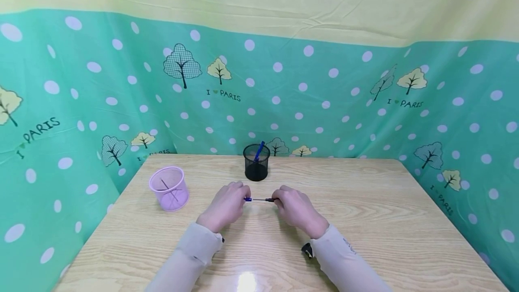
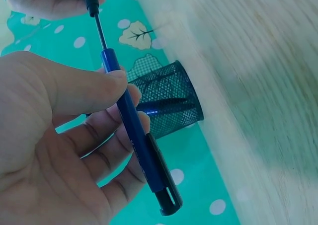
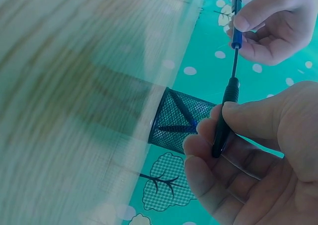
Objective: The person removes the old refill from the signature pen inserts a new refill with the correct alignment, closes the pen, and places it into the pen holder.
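My left hand (image 1: 228, 203) pinches the blue barrel (image 2: 133, 123) of a pen between thumb and fingers. A black clip and a black end show at the barrel's lower end in the left wrist view. Opposite it, my right hand (image 1: 298, 208) pinches the pen's black tapered grip section (image 3: 226, 113). A thin refill (image 3: 235, 63) spans the gap between the two parts, in line with both. Both hands are over the middle of the table, just in front of a black mesh pen cup (image 1: 256, 170). A blue pen (image 1: 259, 150) leans inside that cup.
To the left on the wooden table (image 1: 365, 202) stands a pink cup (image 1: 174, 199) with a thin dark stick (image 1: 164, 184) inside. Behind the table hangs a green and yellow curtain (image 1: 292, 71). Dark bits of the wrist gear (image 1: 307, 250) show under the sleeves.
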A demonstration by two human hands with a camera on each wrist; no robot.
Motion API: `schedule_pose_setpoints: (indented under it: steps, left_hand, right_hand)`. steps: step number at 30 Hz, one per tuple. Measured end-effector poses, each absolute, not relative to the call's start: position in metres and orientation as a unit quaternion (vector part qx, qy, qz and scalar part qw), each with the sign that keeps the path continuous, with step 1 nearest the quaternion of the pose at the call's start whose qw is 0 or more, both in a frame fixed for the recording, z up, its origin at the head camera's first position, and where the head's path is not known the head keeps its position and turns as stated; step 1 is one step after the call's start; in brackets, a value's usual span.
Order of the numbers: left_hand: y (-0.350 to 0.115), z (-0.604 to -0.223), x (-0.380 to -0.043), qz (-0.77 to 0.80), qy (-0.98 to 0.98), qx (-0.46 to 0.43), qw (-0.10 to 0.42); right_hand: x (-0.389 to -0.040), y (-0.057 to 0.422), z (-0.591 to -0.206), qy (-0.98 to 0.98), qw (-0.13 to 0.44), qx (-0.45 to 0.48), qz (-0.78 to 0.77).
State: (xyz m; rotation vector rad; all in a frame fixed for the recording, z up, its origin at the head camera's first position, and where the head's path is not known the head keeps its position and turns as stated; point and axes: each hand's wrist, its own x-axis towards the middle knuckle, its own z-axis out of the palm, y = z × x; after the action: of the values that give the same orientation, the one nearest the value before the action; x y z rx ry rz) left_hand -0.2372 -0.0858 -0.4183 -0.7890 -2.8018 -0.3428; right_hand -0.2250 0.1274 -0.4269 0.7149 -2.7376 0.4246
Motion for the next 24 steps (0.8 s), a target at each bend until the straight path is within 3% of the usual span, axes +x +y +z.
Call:
schedule_pose_setpoints:
  steps: [24]
  left_hand:
    - [-0.0949,-0.4154,-0.2394,-0.126,-0.956,-0.252,0.085]
  right_hand:
    - [-0.2244,0.1283,-0.4274,-0.947,0.135,0.250,0.150]
